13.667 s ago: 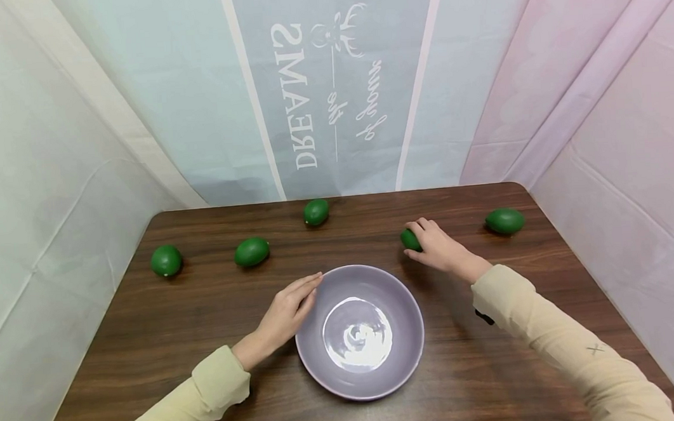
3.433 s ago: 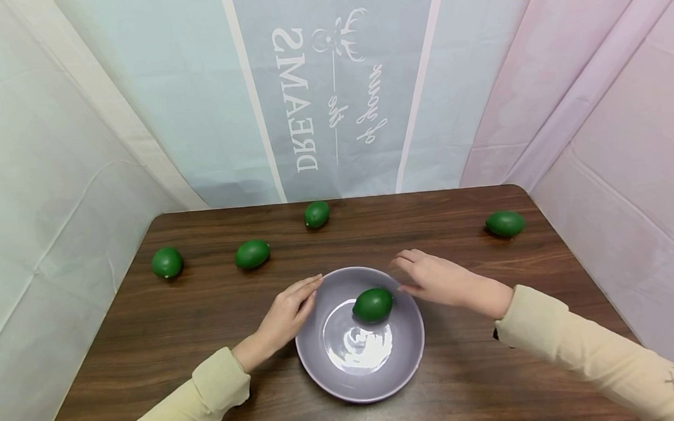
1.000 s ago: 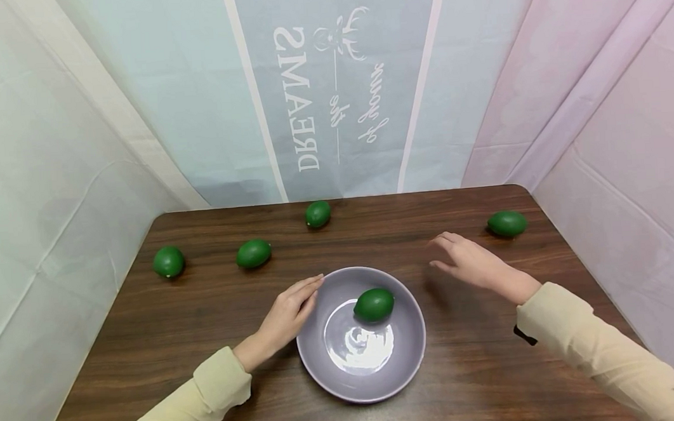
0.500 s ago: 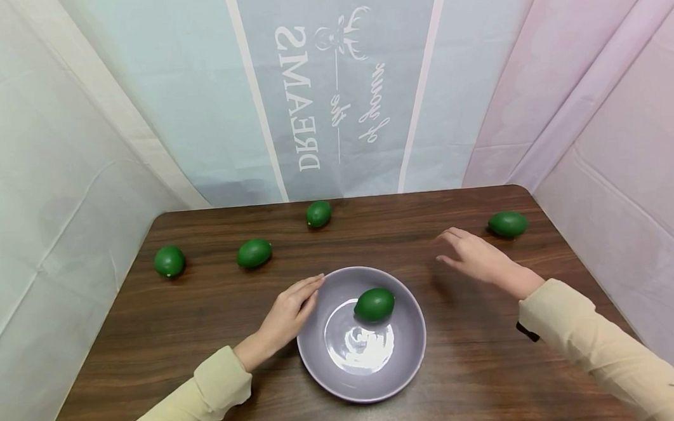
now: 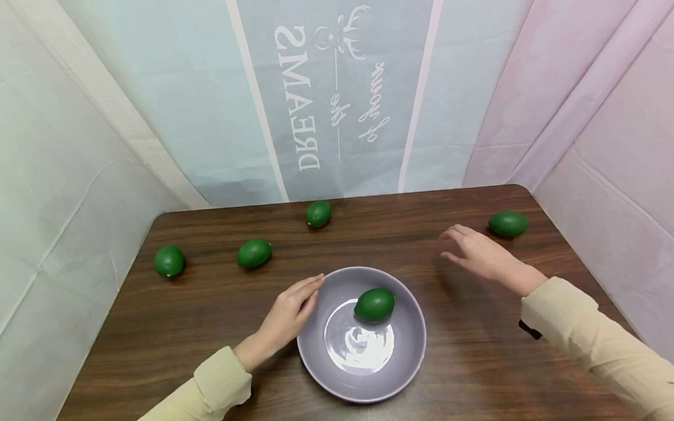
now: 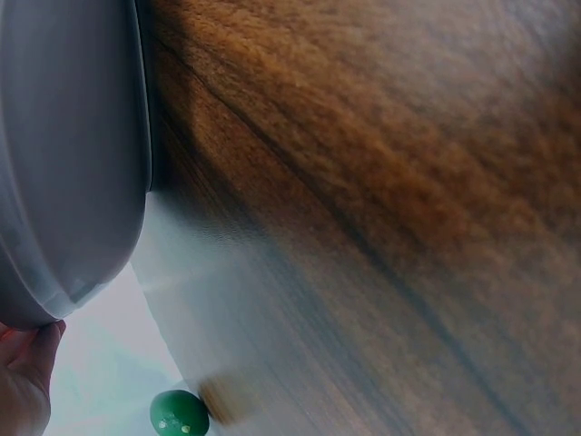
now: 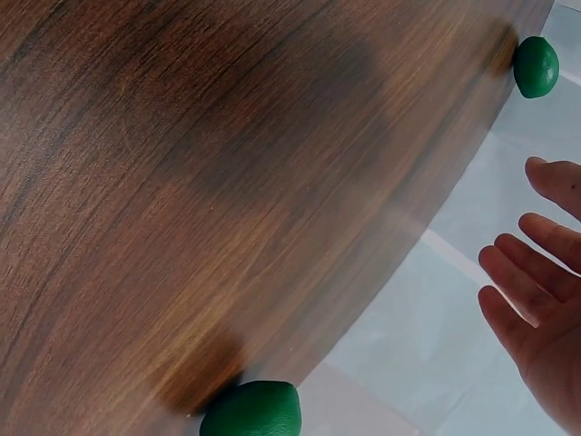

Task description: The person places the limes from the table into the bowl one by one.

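A purple-grey bowl [image 5: 346, 388] stands on the table with one green lime [image 5: 374, 304] lying in it. My left hand [image 5: 285, 315] rests at the bowl's left rim, its fingers extended along the edge; in the left wrist view the fingertips [image 6: 47, 345] are right at the rim. My right hand [image 5: 479, 254] hovers over the table to the right of the bowl, holding nothing, fingers spread and slightly bent. Just beyond it, at the back right, lies another lime [image 5: 507, 224], part of which also shows as a large lime [image 7: 252, 411] in the right wrist view.
Three more limes lie on the dark wooden table [image 5: 471, 369]: a far-left lime [image 5: 169, 261], a left-middle lime [image 5: 254, 253] and a back-middle lime [image 5: 318, 213]. A printed blue cloth [image 5: 332, 109] hangs behind the table, with pale fabric walls on both sides.
A lime from the right of centre was picked up and put in the bowl. The right hand, since let go, has moved right towards the back-right lime. The left hand stays at the rim.
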Available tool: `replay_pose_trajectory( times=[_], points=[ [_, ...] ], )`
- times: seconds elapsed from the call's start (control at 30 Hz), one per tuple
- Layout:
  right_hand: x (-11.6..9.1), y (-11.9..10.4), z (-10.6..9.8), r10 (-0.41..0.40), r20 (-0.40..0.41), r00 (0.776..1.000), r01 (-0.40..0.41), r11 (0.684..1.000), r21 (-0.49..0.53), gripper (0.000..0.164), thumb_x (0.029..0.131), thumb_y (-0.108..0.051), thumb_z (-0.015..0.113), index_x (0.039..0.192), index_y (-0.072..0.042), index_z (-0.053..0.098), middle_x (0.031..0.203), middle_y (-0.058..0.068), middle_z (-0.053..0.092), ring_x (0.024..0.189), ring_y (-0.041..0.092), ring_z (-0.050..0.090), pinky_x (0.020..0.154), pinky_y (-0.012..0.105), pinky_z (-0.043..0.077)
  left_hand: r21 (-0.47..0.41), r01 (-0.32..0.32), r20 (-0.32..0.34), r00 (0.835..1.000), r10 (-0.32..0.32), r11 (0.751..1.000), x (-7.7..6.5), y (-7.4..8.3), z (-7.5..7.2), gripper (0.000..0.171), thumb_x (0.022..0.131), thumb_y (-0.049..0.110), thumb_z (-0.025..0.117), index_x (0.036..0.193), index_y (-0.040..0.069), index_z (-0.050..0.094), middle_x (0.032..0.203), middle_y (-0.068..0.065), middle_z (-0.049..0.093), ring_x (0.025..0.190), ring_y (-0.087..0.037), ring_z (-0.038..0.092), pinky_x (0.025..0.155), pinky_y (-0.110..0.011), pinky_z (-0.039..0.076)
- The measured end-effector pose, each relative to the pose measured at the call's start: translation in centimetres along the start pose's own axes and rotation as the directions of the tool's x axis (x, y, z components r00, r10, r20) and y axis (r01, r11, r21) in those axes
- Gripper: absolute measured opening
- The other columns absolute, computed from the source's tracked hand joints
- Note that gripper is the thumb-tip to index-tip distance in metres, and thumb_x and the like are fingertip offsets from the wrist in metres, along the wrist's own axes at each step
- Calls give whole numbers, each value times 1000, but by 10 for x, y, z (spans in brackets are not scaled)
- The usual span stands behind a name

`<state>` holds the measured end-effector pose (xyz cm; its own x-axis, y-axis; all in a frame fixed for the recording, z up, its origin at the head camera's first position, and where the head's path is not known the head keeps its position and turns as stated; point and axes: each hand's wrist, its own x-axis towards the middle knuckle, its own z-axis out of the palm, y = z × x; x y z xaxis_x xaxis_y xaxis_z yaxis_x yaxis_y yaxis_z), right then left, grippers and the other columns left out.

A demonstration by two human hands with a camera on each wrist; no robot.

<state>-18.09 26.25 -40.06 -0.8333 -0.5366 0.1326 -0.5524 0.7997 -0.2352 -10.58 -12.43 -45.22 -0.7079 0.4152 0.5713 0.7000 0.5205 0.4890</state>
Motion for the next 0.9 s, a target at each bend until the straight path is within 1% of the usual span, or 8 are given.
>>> replay_pose_trajectory(
  times=[0.23,0.43,0.73,0.9],
  points=[
    [0,6,0,6,-1,1000,-6,1000,-17,35,84,-14,65,111,6,55,106,20,55,96,34,58,79,46,49,0,-11,-8,1000,11,1000,0,-1,1,30,84,-2,57,114,-4,61,117,-14,60,107,-24,58,87,-34,49],
    [1,11,0,23,7,1000,-23,999,-23,36,84,-15,65,112,6,55,107,19,55,97,33,57,79,46,49,-8,-2,-2,1000,2,1000,0,0,0,30,85,-2,57,114,-3,61,117,-14,60,108,-23,57,88,-34,48],
    [1,17,-3,12,-44,999,-14,999,-40,36,84,-12,65,111,7,54,106,21,54,96,36,56,78,47,48,-9,-11,-7,1000,11,1000,0,0,-1,28,85,-3,57,112,-4,62,116,-14,61,108,-24,57,89,-33,48],
    [1,21,-5,37,-33,999,-39,999,-36,38,85,-14,64,115,7,52,110,22,53,98,36,54,78,48,48,-14,-6,-3,1000,6,1000,0,0,-1,29,85,-3,57,113,-4,62,117,-14,60,108,-24,57,89,-33,48]
  ],
)
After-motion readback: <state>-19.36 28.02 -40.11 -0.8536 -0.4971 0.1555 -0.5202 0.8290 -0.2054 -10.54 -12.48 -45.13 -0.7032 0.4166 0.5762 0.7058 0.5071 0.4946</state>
